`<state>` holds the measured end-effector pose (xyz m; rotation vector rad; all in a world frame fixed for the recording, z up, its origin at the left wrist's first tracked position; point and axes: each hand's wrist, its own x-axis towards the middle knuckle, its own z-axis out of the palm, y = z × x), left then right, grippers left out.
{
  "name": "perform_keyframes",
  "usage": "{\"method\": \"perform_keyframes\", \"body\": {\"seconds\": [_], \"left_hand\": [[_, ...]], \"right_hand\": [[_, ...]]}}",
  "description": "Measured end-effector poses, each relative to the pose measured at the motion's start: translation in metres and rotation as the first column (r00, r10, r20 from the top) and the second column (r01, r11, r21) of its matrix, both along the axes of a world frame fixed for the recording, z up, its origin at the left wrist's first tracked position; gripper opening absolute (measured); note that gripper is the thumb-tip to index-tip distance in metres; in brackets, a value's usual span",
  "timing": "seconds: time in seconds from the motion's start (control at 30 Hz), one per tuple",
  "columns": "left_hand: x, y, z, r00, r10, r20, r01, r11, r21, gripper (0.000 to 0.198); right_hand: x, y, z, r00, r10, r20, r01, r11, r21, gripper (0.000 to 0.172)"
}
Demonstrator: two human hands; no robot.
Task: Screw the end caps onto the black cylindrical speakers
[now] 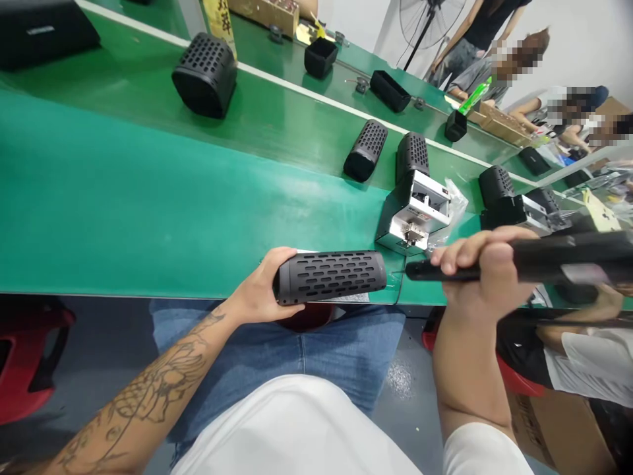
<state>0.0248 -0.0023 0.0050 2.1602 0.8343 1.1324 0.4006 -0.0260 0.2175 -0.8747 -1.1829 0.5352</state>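
My left hand (260,287) is wrapped round the left end of a black perforated speaker housing (333,276), which lies on its side at the table's front edge. Slotted holes cover its upward face. In my right hand (487,264) is a black electric screwdriver (558,257), held level, its thin bit pointing left toward the housing's right end. A small gap seems to separate the bit from the housing. The screwdriver's rear part is blurred. Just beyond the two hands stands a silver and black screw feeder (415,214).
Several more perforated housings, such as one at the upper left (205,76) and one beside the feeder (366,150), stand on the green belt (277,125). Clear plastic bags (455,204) lie behind the feeder. Co-workers sit at the right, one close by. A red stool (34,356) stands at left.
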Motion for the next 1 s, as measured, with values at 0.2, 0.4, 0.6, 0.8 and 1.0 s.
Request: {"method": "perform_keyframes", "body": {"seconds": [0.2, 0.4, 0.6, 0.8, 1.0], "left_hand": [[0.004, 0.000, 0.000, 1.000, 0.008, -0.021, -0.008, 1.000, -0.022, 0.134], [0.008, 0.000, 0.004, 1.000, -0.006, 0.000, 0.006, 0.999, -0.044, 0.135], [0.011, 0.000, 0.006, 1.000, -0.006, 0.010, 0.007, 0.998, -0.061, 0.134], [0.011, 0.000, 0.010, 0.998, -0.030, 0.051, 0.030, 1.000, 0.002, 0.127], [0.011, 0.000, 0.010, 1.000, -0.005, -0.005, 0.005, 0.999, -0.038, 0.127]], "right_hand": [[-0.068, -0.039, 0.008, 0.929, 0.369, -0.017, -0.369, 0.929, -0.024, 0.031], [-0.085, -0.019, -0.011, 0.919, 0.394, 0.020, -0.393, 0.918, -0.044, 0.038], [-0.089, -0.013, -0.020, 0.898, 0.440, 0.021, -0.439, 0.898, -0.038, 0.036], [-0.086, -0.014, -0.027, 0.878, 0.477, 0.051, -0.472, 0.877, -0.088, 0.044], [-0.085, -0.011, -0.029, 0.848, 0.519, 0.108, -0.506, 0.854, -0.123, 0.050]]}}
